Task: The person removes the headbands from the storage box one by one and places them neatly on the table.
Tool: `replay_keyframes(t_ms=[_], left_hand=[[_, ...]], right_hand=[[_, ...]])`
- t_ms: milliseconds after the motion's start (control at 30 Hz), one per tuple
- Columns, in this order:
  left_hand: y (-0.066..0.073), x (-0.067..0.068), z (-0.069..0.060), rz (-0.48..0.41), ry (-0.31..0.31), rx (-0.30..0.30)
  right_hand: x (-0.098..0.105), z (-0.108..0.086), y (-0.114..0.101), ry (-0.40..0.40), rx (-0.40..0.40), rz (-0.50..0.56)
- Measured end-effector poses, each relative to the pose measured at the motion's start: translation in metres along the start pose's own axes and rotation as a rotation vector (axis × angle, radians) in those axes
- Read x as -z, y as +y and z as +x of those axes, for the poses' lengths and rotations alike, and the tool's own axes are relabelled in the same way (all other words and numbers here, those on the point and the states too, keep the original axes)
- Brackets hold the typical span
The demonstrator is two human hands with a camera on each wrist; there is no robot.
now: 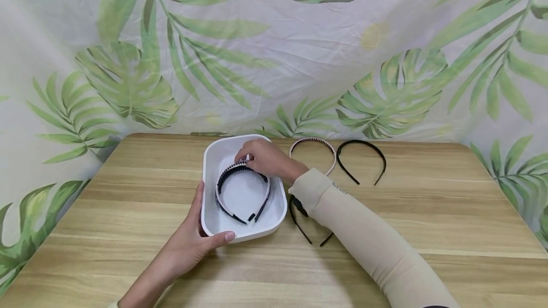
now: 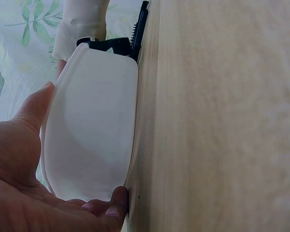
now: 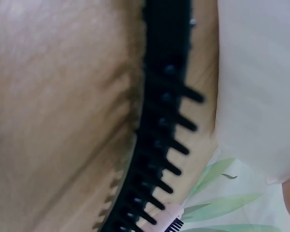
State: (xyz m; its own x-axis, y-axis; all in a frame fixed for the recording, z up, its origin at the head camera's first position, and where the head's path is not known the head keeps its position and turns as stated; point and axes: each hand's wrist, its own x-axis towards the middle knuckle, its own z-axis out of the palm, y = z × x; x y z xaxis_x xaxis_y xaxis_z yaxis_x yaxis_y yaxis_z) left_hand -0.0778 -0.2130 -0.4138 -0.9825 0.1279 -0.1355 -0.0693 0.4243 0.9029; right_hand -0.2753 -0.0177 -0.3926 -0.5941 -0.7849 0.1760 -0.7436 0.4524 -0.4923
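A white box (image 1: 209, 189), rounded at its corners, stands on the table, with my left hand (image 1: 186, 244) gripping its left side and thumb on the front edge. In the left wrist view the fingers of the left hand (image 2: 19, 169) curl round the box's wall (image 2: 92, 121). Inside the box lies a headband (image 1: 219, 194) with a pale band and dark teeth; a second, darker one seems stacked with it. My right hand (image 1: 269, 156) reaches over the far rim and pinches the top of the headband, its fingertips partly hidden. Close up in the right wrist view is a black toothed headband (image 3: 157, 125).
On the wooden table (image 1: 128, 203), right of the box, lie a pale headband (image 1: 334, 156) with dark teeth and a black headband (image 1: 381, 153). Another black headband (image 1: 301, 229) is partly covered by the right sleeve (image 1: 364, 232). A leaf-patterned cloth (image 1: 299, 61) hangs behind the table.
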Motion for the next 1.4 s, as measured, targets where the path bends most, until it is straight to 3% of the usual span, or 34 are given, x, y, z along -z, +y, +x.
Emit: replay_keyframes(t_ms=[933, 1167, 1400], left_hand=[[0.002, 0.0, -0.001, -0.012, 0.004, 0.007], [0.001, 0.0, 0.0, -0.022, 0.006, -0.004], [0.001, 0.0, 0.0, -0.037, 0.001, -0.009]], right_hand=[[0.009, -0.003, -0.001, 0.031, -0.033, 0.122], [0.018, -0.007, -0.003, 0.076, -0.073, 0.155], [0.03, -0.014, -0.007, 0.135, -0.045, 0.156]])
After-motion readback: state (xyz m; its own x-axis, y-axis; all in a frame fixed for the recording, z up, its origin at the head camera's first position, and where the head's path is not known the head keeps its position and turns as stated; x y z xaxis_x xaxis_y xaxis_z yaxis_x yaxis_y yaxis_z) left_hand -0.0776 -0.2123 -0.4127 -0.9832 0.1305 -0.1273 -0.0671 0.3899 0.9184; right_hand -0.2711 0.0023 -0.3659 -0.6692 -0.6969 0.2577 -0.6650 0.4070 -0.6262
